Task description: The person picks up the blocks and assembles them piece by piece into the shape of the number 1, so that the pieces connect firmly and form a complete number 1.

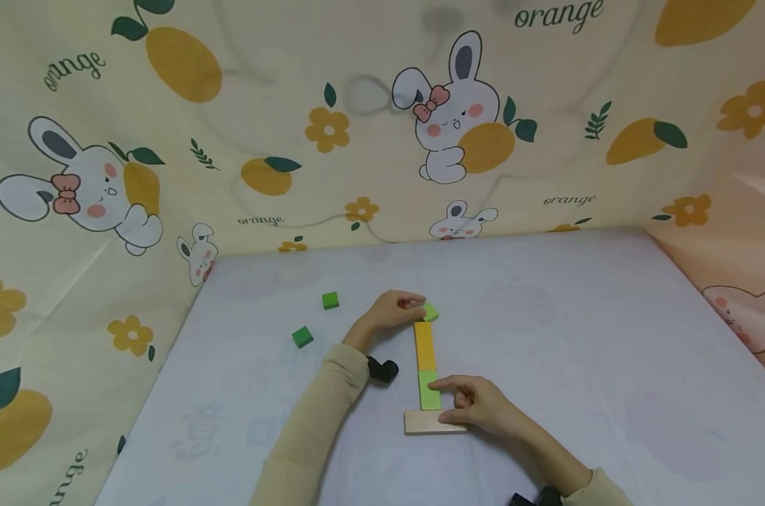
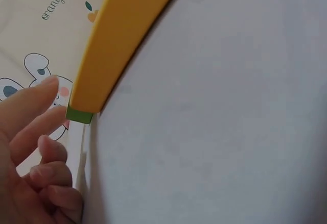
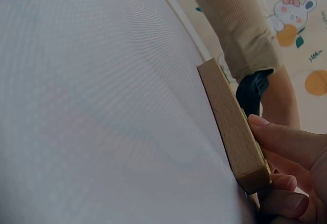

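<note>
A column of flat blocks lies on the white table. A plain wooden block (image 1: 420, 422) lies crosswise at the near end. Beyond it are a light green block (image 1: 429, 391), a yellow block (image 1: 424, 346) and another light green block (image 1: 429, 311) at the far end. My left hand (image 1: 391, 310) is at that far block, thumb and index fingertips by its left side; the left wrist view shows a gap between these fingers, the others curled. With my right hand (image 1: 484, 407), the index finger touches the nearer light green block and the thumb rests on the wooden block (image 3: 230, 122).
Two darker green cubes, one farther back (image 1: 330, 301) and one nearer (image 1: 303, 337), lie left of the column. A patterned cloth (image 1: 370, 140) with rabbits and oranges rises behind the table (image 1: 579, 330) and along its sides. Black bands sit on both wrists.
</note>
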The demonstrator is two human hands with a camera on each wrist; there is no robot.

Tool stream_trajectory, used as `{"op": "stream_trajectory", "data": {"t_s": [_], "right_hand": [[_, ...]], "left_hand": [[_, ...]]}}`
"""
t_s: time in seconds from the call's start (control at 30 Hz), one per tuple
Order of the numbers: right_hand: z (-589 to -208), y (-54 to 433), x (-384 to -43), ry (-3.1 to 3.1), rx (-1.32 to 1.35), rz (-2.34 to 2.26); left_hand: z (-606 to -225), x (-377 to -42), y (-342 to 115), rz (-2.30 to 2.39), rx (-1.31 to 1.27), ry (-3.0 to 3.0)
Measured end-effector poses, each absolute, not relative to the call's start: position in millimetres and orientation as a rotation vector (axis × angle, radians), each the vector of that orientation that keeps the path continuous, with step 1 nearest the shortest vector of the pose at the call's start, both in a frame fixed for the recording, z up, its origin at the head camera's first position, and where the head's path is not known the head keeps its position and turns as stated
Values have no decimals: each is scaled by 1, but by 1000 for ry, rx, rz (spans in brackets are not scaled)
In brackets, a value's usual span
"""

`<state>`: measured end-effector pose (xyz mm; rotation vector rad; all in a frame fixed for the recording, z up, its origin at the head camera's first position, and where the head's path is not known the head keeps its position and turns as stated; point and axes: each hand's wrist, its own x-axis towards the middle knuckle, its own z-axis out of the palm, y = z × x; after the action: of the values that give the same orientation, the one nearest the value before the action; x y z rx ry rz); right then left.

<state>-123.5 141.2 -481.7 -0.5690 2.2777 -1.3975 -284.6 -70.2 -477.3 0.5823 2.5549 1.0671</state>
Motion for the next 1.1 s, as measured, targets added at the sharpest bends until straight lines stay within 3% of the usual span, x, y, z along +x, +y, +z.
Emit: {"op": "stream_trajectory", "data": {"t_s": [1.1], "right_hand": [[-482, 140, -124, 2272, -561, -1409]], "left_hand": [[-446, -217, -135, 1495, 358, 2710]]}}
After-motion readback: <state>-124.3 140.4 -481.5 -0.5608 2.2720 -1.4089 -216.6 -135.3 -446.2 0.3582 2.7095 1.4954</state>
